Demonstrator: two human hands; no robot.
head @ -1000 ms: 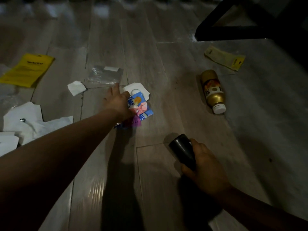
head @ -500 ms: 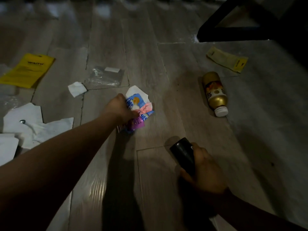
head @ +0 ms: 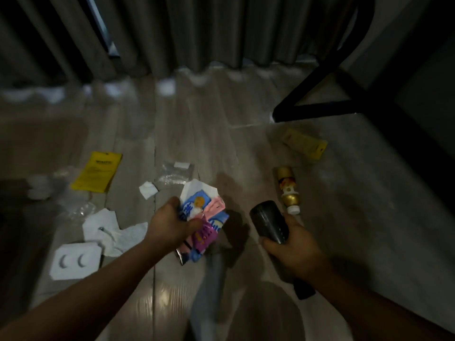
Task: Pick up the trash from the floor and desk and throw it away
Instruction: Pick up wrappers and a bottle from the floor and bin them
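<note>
My left hand [head: 170,226] grips a bundle of colourful wrappers [head: 204,217], blue, pink and purple with a white sheet behind, lifted off the wooden floor. My right hand [head: 293,249] holds a black cylindrical object [head: 269,221], pointing forward. On the floor lie a gold bottle [head: 288,189] on its side, a yellow packet [head: 97,174], a clear plastic bag [head: 176,172], a small white scrap [head: 147,190], torn white paper [head: 115,232], a white card with two crescent shapes [head: 73,262] and a yellowish wrapper [head: 305,143].
A black chair leg frame [head: 317,112] stands at the right rear. Grey curtains [head: 172,33] hang along the back. A white cup-like object [head: 39,188] sits at the far left. Bare floor boards [head: 209,134] lie in the middle.
My left hand closed on the wrappers and lifted them from the floor toward me. The view tilted up, bringing the curtains in. My right hand rose slightly with the black object.
</note>
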